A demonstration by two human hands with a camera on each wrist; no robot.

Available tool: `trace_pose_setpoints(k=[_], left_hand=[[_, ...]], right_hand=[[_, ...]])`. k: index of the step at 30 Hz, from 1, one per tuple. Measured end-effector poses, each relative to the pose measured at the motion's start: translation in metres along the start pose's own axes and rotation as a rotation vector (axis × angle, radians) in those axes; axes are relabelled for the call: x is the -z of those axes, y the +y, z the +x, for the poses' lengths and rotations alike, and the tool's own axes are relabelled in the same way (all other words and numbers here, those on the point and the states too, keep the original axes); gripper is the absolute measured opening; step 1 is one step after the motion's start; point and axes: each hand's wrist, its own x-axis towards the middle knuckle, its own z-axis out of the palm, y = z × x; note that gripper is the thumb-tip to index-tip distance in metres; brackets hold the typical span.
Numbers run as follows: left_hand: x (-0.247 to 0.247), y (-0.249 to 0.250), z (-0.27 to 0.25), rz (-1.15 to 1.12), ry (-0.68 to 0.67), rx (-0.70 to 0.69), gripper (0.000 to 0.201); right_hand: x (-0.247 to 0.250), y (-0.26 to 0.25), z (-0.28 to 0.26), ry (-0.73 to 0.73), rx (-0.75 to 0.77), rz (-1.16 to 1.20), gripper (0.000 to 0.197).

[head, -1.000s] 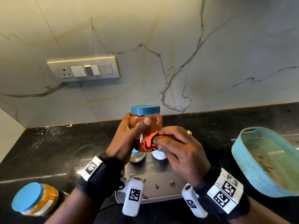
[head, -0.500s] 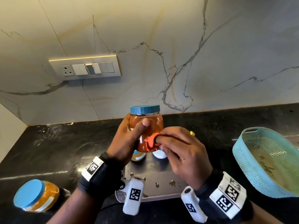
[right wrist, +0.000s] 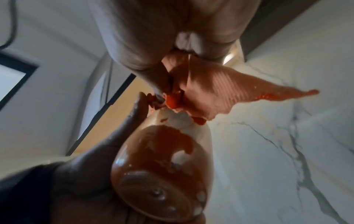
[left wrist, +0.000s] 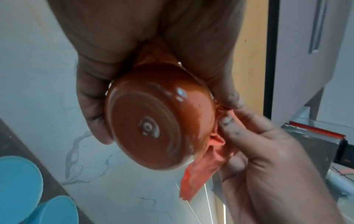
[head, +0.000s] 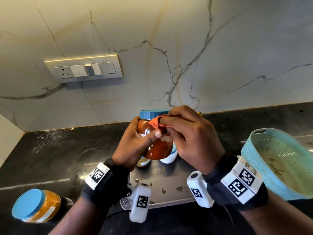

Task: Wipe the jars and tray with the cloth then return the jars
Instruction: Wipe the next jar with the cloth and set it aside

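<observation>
The jar (head: 155,143) with the blue lid (head: 152,114) is held up in the air above the far part of the steel tray (head: 171,189), tilted a little, its round base turned toward the person. It is full of a thick red-brown paste, so it is probably rather heavy for its size. The wall is smooth and shiny and looks slippery; it may be glass or hard plastic, this cannot be told, so it is better treated as fragile. The safest place to take it seems to be around the wide belly, where the left hand (head: 135,146) grips it now, thumb across the front and fingers (left wrist: 91,106) curled behind.

The right hand (head: 189,138) pinches the orange cloth (head: 156,122) and presses it on the shoulder of the jar, just under the lid. The cloth is soft and thin, and one loose corner hangs free in the right wrist view.

Two more jars (head: 167,158) stand on the far edge of the tray, mostly hidden behind the hands. The tray shows some small spots and, by judgement, is not yet wiped. A fourth jar with yellow contents (head: 36,206) stands on the black tabletop (head: 59,158) near left, well apart from the tray. A light blue basket (head: 277,160) sits at the right.
</observation>
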Motion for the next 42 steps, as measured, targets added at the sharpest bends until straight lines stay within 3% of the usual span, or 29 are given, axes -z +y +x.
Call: trace_pose_setpoints(k=[5,8,13,19,24,29,42], left_hand=[[-0.009,0.002,-0.006,-0.047,-0.056,0.034,0.088],[-0.01,0.004,-0.003,-0.039,-0.039,0.033,0.102],[-0.011,0.005,0.001,0.046,-0.019,0.012,0.118],[0.004,0.004,-0.001,0.072,-0.064,0.055,0.107],[0.002,0.01,0.0,0.073,-0.058,0.077,0.092],[-0.007,0.009,-0.005,0.063,-0.06,0.089,0.095],[0.0,0.007,-0.002,0.129,0.001,0.047,0.097]], right_hand=[[0.001,0.026,-0.012,0.053,-0.189,0.093,0.028],[0.004,0.028,-0.011,0.074,-0.244,0.163,0.032],[0.0,-0.001,-0.007,0.028,-0.089,0.08,0.031],[0.004,-0.017,0.003,-0.176,0.076,-0.105,0.036],[0.011,0.001,-0.013,-0.039,0.0,-0.012,0.028],[0.012,0.021,-0.017,-0.008,-0.119,-0.008,0.025],[0.001,0.008,-0.001,-0.096,0.106,0.003,0.029]])
